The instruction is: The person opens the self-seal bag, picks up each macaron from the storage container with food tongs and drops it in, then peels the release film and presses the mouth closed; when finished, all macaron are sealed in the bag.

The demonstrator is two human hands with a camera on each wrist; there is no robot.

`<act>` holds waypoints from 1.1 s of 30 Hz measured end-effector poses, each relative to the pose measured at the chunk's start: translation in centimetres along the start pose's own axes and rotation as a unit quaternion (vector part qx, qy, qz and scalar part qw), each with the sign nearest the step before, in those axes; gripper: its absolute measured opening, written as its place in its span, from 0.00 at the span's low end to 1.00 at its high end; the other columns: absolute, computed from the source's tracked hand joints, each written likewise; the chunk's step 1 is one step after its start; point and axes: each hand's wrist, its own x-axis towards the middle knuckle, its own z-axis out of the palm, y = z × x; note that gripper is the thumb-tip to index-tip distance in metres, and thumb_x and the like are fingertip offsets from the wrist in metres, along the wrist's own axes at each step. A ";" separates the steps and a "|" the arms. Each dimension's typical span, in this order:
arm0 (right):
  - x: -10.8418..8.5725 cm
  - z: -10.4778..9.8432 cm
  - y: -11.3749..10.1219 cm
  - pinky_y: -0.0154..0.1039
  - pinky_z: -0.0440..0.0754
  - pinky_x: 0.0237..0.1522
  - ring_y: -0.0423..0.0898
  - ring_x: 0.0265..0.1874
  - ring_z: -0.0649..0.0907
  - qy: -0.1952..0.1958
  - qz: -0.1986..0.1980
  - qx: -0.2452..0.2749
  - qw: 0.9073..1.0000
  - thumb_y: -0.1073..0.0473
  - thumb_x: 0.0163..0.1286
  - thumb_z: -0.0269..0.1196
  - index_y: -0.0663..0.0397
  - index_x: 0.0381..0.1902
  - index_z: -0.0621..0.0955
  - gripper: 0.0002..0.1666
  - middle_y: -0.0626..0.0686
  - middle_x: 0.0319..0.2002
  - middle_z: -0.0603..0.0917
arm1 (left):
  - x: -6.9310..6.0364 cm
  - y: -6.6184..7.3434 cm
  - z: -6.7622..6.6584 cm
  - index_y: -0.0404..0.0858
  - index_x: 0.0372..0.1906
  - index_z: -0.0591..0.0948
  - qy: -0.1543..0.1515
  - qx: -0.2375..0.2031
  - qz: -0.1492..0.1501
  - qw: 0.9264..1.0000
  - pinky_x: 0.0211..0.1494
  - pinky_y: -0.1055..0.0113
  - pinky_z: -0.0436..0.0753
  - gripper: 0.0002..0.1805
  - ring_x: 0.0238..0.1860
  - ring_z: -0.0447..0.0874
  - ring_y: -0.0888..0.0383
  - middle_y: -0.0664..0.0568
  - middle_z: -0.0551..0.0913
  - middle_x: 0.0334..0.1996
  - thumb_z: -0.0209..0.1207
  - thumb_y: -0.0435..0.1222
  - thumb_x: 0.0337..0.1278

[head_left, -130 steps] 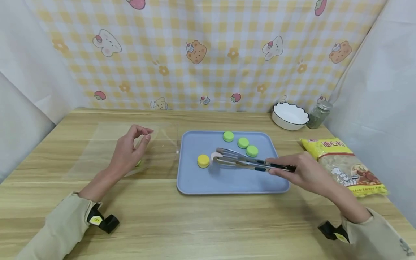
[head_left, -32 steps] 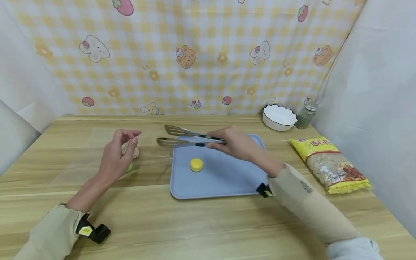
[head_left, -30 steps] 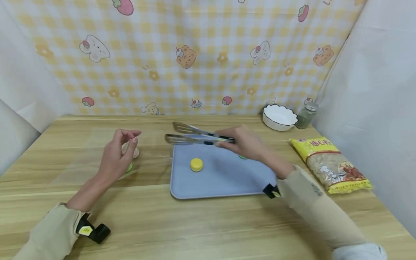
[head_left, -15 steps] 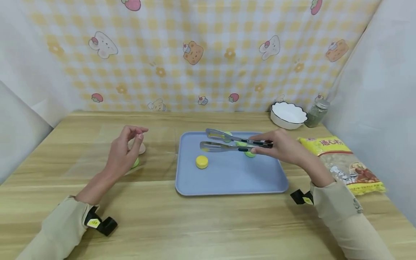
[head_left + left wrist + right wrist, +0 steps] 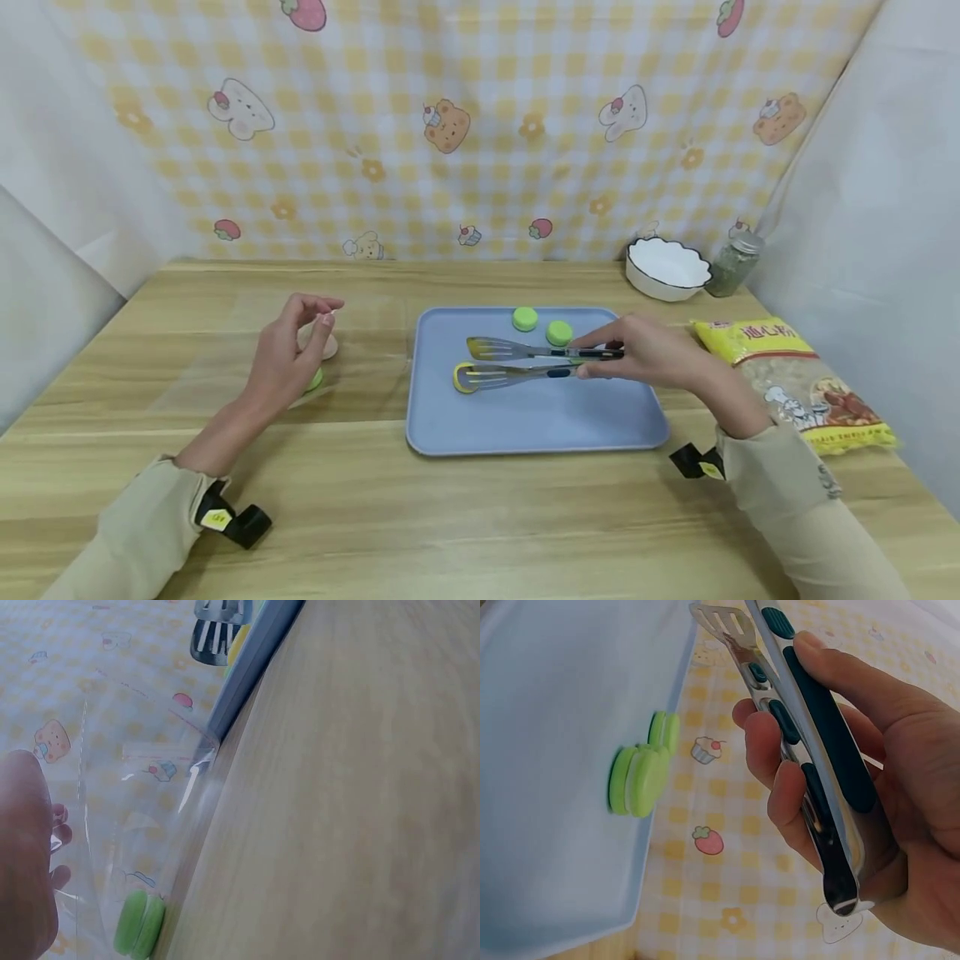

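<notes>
My right hand point(image 5: 660, 354) grips metal tongs point(image 5: 517, 374) by their dark handles, seen closely in the right wrist view point(image 5: 810, 742). The tongs' parted tips are over the yellow macaron point(image 5: 460, 378) on the blue tray point(image 5: 536, 429). Green macarons point(image 5: 525, 318) lie near the tray's back edge, one partly hidden under the tongs. My left hand point(image 5: 281, 358) pinches the edge of a clear plastic bag point(image 5: 161, 817). A green macaron point(image 5: 139, 924) is in the bag, and a pale one point(image 5: 330, 346) shows behind my left fingers.
At the back right stand a white scalloped bowl point(image 5: 667, 268) and a glass jar point(image 5: 735, 265) with a metal lid. A yellow food packet point(image 5: 798, 383) lies right of the tray. A checked cloth point(image 5: 487, 167) hangs behind the wooden table point(image 5: 465, 533).
The pale macaron has gone from the tray to the bag. My right hand has swung back from the left with the tongs, whose tips have lowered to the yellow macaron. My left hand stays at the bag.
</notes>
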 end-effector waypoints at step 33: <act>2.9 -0.8 -2.2 0.32 0.64 0.13 0.34 0.09 0.63 0.076 -0.055 -0.026 0.995 0.54 0.62 0.65 0.57 0.46 0.84 0.17 0.44 0.22 0.83 | 0.4 0.5 -1.0 0.35 0.34 0.83 -0.067 0.040 -0.038 0.996 0.55 0.49 0.71 0.05 0.51 0.76 0.47 0.46 0.82 0.44 0.61 0.33 0.58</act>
